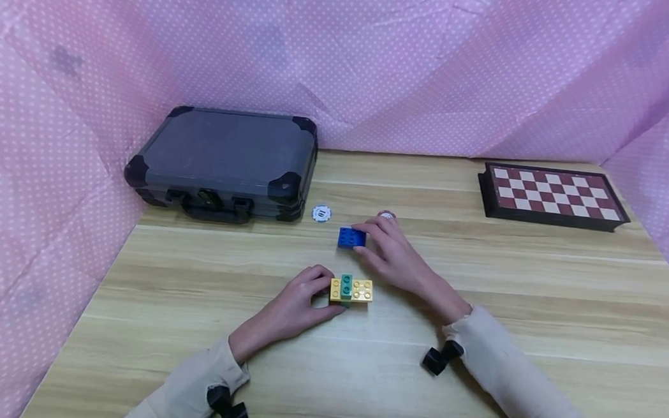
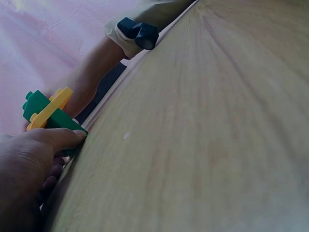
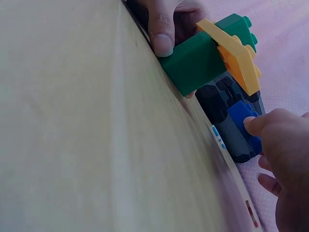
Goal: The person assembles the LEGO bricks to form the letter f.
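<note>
My left hand (image 1: 294, 302) grips the lower green part of a small stack of toy building bricks, thumb on the near side. The stack has a flat yellow plate (image 3: 236, 55) across the green bricks (image 3: 193, 63), with another green brick (image 1: 346, 286) on top. My right hand (image 1: 392, 251) pinches a blue building brick (image 1: 350, 238) by its right side, farther back than the stack. In the right wrist view the blue brick (image 3: 241, 123) appears slightly above the tabletop. Fingers hide part of the blue brick, and the left hand's far fingers are partly hidden by the stack.
A grey case (image 1: 223, 154) with black corners stands at the back left. A white-and-blue chip (image 1: 321, 214) lies near it, and a red-rimmed chip (image 1: 386, 215) lies just beyond my right hand. The checkered board box (image 1: 554, 193) sits back right on the wooden table (image 1: 536, 298).
</note>
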A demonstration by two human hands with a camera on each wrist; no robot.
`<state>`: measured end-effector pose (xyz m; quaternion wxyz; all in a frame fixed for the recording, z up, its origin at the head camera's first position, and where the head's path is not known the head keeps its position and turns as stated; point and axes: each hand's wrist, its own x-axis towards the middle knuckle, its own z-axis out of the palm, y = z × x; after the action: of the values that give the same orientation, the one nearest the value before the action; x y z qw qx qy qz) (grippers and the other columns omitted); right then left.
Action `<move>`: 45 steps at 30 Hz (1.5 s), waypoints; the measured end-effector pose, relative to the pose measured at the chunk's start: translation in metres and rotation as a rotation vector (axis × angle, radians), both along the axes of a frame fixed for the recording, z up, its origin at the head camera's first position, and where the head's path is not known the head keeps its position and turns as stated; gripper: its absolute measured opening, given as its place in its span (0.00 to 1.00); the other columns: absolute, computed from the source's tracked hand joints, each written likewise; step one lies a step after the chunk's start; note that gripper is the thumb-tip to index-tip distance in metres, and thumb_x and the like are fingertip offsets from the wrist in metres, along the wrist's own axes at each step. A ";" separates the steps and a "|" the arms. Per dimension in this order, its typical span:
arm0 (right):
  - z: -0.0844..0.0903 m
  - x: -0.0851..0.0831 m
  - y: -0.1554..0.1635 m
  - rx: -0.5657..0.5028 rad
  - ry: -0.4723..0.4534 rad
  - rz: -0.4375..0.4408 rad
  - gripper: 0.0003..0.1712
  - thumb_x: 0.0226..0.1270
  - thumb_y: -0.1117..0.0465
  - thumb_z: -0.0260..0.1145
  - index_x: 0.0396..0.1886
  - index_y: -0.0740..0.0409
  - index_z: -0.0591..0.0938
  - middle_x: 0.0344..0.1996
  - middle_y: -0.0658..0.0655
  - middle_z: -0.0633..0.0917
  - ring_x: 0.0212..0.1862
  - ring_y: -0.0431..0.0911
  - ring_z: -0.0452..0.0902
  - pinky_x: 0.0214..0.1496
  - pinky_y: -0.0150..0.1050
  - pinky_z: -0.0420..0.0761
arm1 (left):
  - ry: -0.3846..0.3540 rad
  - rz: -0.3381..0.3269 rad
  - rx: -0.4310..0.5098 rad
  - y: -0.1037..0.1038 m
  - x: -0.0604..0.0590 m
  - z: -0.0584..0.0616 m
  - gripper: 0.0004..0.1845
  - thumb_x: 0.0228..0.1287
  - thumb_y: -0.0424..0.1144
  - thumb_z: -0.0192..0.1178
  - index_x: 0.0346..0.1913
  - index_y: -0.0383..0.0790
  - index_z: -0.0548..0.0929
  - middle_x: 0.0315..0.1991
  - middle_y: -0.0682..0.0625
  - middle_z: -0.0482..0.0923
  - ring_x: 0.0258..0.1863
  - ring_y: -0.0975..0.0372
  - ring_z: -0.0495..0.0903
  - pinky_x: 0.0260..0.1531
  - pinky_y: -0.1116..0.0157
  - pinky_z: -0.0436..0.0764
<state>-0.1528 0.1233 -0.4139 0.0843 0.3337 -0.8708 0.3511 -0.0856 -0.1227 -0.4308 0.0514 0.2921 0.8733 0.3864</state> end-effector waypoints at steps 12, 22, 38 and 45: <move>0.005 0.010 0.006 -0.042 0.018 0.019 0.24 0.74 0.62 0.69 0.66 0.62 0.78 0.61 0.59 0.77 0.66 0.53 0.67 0.72 0.53 0.66 | 0.009 0.005 -0.008 -0.002 0.000 -0.001 0.18 0.62 0.41 0.76 0.52 0.38 0.87 0.52 0.52 0.77 0.48 0.63 0.76 0.48 0.63 0.82; 0.009 0.025 0.012 -0.132 0.083 0.061 0.26 0.68 0.68 0.71 0.65 0.63 0.79 0.61 0.62 0.78 0.66 0.60 0.69 0.69 0.53 0.69 | 0.000 0.000 -0.007 -0.002 -0.001 0.000 0.17 0.62 0.41 0.76 0.52 0.39 0.87 0.51 0.52 0.77 0.49 0.63 0.76 0.49 0.62 0.82; 0.013 0.048 0.017 -0.187 0.100 0.101 0.25 0.68 0.65 0.71 0.64 0.61 0.80 0.58 0.57 0.80 0.62 0.52 0.72 0.65 0.41 0.72 | 0.028 -0.018 -0.002 -0.001 -0.002 -0.001 0.16 0.63 0.40 0.76 0.51 0.38 0.87 0.51 0.51 0.77 0.49 0.62 0.76 0.48 0.61 0.81; 0.014 0.060 0.017 -0.178 0.062 0.111 0.24 0.71 0.62 0.71 0.65 0.58 0.80 0.60 0.56 0.79 0.63 0.51 0.71 0.65 0.40 0.72 | 0.036 -0.024 0.004 -0.001 -0.003 -0.001 0.16 0.63 0.40 0.76 0.51 0.37 0.87 0.51 0.51 0.77 0.48 0.61 0.75 0.48 0.61 0.81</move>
<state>-0.0931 0.1407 -0.3997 0.1209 0.3834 -0.8134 0.4205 -0.0883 -0.1239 -0.4315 0.0398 0.3096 0.8698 0.3822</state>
